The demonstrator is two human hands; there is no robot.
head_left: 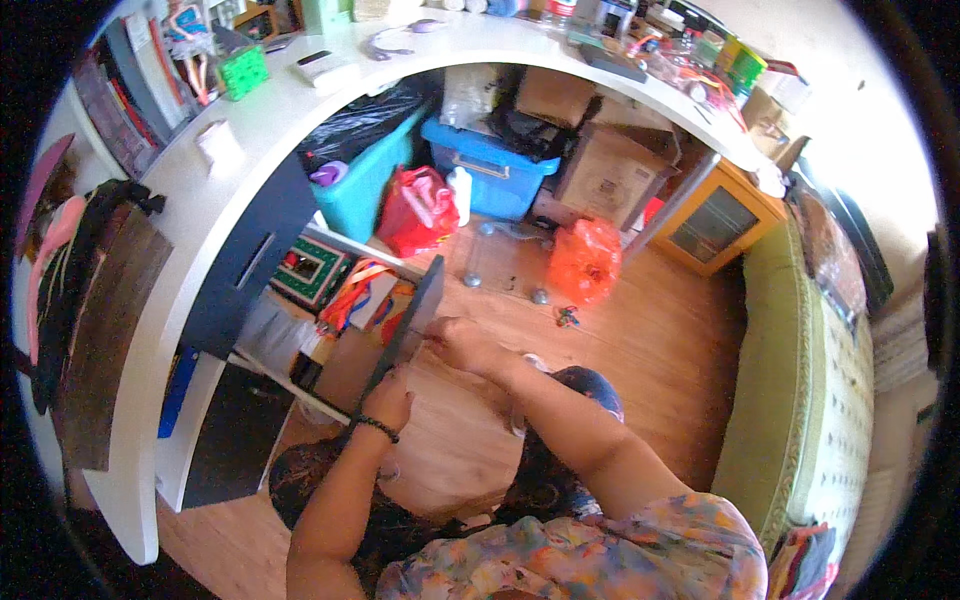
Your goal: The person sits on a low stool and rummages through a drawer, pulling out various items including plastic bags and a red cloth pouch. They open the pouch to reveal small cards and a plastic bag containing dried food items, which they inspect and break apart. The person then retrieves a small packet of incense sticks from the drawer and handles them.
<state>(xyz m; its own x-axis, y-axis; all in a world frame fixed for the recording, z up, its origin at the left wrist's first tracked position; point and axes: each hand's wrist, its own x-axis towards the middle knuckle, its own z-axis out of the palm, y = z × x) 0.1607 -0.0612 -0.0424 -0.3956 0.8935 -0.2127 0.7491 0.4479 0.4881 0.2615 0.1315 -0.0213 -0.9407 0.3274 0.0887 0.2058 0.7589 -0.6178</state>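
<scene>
A drawer (318,393) is pulled out of the white desk, its dark front panel (430,292) standing upright before me. My left hand (390,405), with a dark bead bracelet at the wrist, is closed at the near end of this panel. Against the panel's outer face my right hand (460,345) is closed too, its fingertips hidden. Whether it grips a handle or something small does not show. Inside the drawer lie a green-bordered frame (312,268), orange and red ribbons (350,298), clear plastic packaging (275,330) and a brown cardboard piece (345,367).
Under the curved desktop (190,215) stand a teal bin (365,190), a blue lidded box (490,180) and a cardboard box (612,180). Red (415,212) and orange plastic bags (585,262) rest on the floor near a clear wheeled lid (505,262). A green sofa (785,370) stands right.
</scene>
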